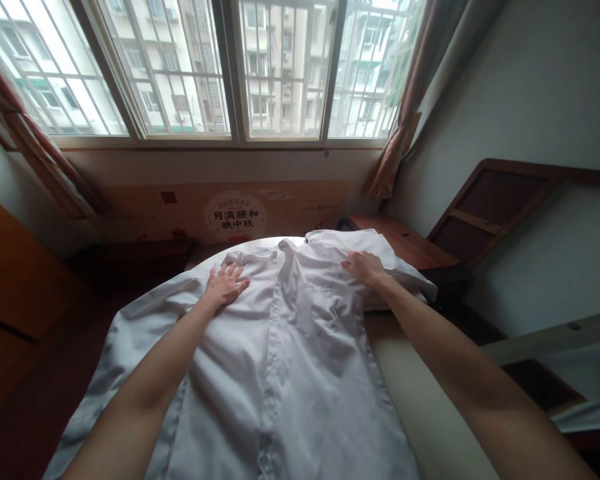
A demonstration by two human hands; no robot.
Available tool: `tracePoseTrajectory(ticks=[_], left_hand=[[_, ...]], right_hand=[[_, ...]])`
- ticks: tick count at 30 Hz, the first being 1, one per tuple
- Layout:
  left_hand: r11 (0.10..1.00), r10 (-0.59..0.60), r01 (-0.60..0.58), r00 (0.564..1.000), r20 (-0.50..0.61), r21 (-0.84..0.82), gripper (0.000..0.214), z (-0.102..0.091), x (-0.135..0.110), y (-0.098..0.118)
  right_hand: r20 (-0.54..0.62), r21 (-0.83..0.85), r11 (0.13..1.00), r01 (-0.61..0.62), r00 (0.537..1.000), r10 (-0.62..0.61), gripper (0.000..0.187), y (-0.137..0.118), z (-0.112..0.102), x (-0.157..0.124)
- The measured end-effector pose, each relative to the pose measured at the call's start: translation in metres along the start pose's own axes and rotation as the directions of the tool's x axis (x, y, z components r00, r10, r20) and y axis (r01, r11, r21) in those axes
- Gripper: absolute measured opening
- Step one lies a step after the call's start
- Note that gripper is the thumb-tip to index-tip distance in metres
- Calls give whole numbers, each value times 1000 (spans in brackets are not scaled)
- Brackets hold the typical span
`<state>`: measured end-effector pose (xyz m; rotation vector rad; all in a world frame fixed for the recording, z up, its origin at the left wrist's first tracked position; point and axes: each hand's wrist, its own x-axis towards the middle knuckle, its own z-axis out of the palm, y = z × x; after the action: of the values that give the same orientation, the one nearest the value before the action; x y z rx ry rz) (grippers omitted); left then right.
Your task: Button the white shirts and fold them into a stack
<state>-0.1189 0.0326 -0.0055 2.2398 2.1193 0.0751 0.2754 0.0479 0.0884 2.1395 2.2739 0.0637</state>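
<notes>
A white shirt lies spread front side up over a rounded pale table, its button strip running down the middle and its collar toward the window. My left hand rests flat on the left chest of the shirt, fingers spread. Near the right shoulder, my right hand is closed on the cloth with its fingers curled; part of its grip is hidden. The right sleeve lies bunched beyond and beside that hand. Creases cross the fabric, and the left sleeve hangs down the left side.
A brown wooden desk stands past the table at the right, with a wood-framed panel leaning by the wall. An orange cabinet is at the left. Ahead are a barred window, tied curtains and a printed banner.
</notes>
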Motion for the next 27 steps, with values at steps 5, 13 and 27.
tracePoseTrajectory(ticks=[5,13,27], left_hand=[[991,137,-137,990,23,9,64,0,-19,-3],[999,36,-40,985,-170,-20,50,-35,6,31],[950,256,-287,942,-219,-125,28,5,52,39]], right_hand=[[163,-124,992,-13,986,33,37,15,-19,-11],[-114,356,918,174,983,-142,47,-45,-24,48],[67,478,842,250,946,-318,39,-140,73,53]])
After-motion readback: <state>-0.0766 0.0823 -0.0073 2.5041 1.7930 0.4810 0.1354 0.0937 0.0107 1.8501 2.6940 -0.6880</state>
